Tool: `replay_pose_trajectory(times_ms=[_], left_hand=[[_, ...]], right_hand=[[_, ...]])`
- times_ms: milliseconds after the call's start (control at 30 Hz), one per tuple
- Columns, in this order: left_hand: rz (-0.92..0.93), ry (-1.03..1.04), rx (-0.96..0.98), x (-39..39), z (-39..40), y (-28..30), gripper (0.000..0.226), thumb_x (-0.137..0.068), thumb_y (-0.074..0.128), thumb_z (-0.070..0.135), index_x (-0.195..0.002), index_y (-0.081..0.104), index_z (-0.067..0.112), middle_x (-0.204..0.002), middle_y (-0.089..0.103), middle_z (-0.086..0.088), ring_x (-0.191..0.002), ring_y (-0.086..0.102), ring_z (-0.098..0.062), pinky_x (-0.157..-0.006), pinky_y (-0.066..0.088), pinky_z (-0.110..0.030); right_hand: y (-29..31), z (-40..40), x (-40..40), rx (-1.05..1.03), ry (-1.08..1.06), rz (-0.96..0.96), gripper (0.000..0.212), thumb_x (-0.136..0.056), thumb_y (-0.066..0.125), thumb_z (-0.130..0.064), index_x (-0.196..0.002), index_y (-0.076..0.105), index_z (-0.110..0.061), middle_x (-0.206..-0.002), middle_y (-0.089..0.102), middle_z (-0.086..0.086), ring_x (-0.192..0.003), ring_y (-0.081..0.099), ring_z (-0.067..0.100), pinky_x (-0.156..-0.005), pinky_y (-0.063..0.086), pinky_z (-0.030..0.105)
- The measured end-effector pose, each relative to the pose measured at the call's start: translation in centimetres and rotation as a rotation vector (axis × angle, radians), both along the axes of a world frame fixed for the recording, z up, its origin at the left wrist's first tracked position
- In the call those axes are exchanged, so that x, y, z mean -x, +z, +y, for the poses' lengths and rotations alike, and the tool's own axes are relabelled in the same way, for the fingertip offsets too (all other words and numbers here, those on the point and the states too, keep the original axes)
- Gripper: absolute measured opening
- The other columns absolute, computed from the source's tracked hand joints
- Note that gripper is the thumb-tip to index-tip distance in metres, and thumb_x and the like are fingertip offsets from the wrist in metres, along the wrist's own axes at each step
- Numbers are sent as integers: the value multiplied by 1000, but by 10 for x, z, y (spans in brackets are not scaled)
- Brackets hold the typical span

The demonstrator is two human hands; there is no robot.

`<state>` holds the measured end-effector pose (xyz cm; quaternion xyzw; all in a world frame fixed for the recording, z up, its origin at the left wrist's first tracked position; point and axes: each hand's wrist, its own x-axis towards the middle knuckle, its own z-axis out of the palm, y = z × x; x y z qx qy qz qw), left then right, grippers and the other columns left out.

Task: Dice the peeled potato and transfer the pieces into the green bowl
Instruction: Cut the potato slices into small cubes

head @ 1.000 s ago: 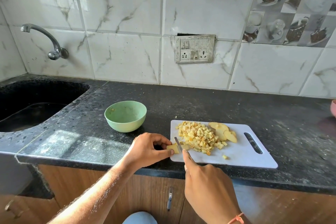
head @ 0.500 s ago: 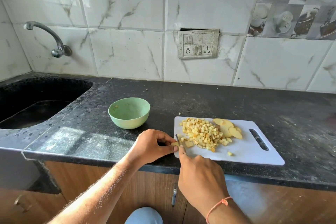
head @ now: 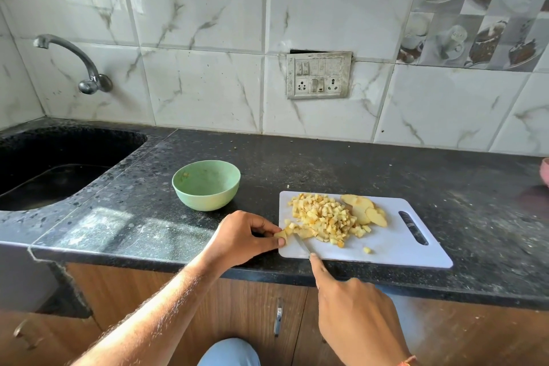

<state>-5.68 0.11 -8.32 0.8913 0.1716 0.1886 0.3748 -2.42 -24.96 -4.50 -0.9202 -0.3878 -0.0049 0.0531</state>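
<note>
Pinching one small potato bit point(head: 280, 235) at board point(head: 395, 249) left edge: left hand point(head: 242, 239). Right hand point(head: 355, 310) curled round knife point(head: 301, 244), pointer finger along top; handle hidden, blade thin and hard to see. One heap of dice point(head: 323, 217) on board, too many to count. Few slices point(head: 364, 209) beside heap. One bowl point(head: 206, 185) left of board, nearly bare. One pink thing point(head: 545, 171) cut off at right.

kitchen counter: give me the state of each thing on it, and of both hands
green bowl: upright, nearly empty
potato dice: piled on cutting board
potato slices: uncut
left hand: pinching a potato piece
right hand: gripping knife
tap: no water running
</note>
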Motion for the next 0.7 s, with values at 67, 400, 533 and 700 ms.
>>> replay_pose_trajectory(times_ms=[67,400,533,700], left_hand=[[0,-18,13,0,0,1,23,-79,91,48,-99,85,40,-79,76,23,-62,61,3,-58,43,-15],[7,-41,51,2,3,-2,17,-81,89,47,-97,85,42,-81,78,21,-60,59,-3,-57,48,-30],[25,-10,48,0,2,1,19,-78,90,51,-93,85,41,-79,77,22,-56,57,0,-54,43,-21],[39,51,34,-5,-1,2,21,-74,90,56,-89,84,43,-75,75,24,-62,62,1,-56,45,-19]], right_hand=[[2,2,-1,-16,-8,-5,67,-106,32,-28,-163,-1,-42,-68,45,-5,-57,41,14,-52,31,30],[0,18,-5,-116,56,-27,62,-107,32,-31,-164,8,-39,-81,63,-4,-75,64,20,-65,47,35],[1,21,-13,-107,35,-38,60,-107,32,-31,-164,12,-39,-97,72,-2,-87,69,19,-66,47,34],[2,21,-11,-144,27,-57,60,-107,31,-34,-164,11,-39,-96,72,-4,-80,67,16,-62,45,30]])
